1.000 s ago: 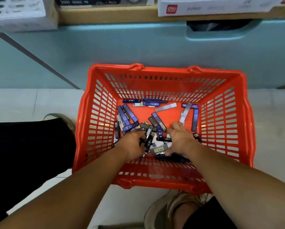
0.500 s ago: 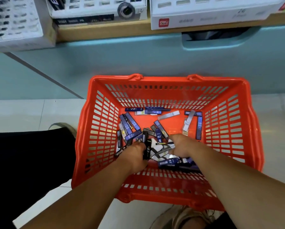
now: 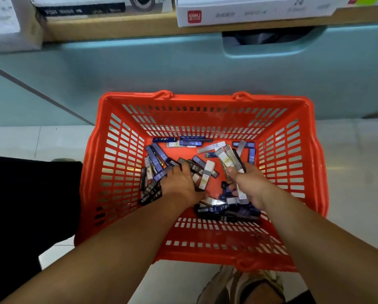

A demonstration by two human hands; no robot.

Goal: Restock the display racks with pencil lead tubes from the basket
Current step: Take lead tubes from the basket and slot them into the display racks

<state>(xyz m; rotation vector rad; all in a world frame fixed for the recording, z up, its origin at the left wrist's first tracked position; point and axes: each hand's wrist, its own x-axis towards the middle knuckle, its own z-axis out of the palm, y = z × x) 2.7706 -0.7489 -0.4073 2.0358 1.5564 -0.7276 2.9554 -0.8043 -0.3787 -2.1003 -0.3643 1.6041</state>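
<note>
An orange slotted plastic basket [image 3: 205,98] sits on the pale tiled floor [image 3: 354,163], and both hands reach down into it. Slim flat pencil lead tubes [image 3: 156,159] in dark blue, black and clear plastic lie scattered across its bottom, thickest towards its near side. The right hand [image 3: 251,184] grips a bundle of clear tubes [image 3: 228,160] whose ends fan upward out of the fist. The left hand [image 3: 180,183] lies palm down on the pile in the basket's left half. Whether its fingers have closed on any tube cannot be told, since the hand hides them.

The step in hand looks like gathering a handful. It would go best if the left hand rakes tubes lengthwise into line and feeds them to the right, so that the bundle stays parallel and none slips out through the basket's slots.

Just beyond the basket rises a teal cabinet panel [image 3: 139,73], topped by a wooden shelf [image 3: 117,29] carrying a white cardboard box with a red logo [image 3: 249,12]. A beige shoe [image 3: 238,284] shows on the near side of the basket.
</note>
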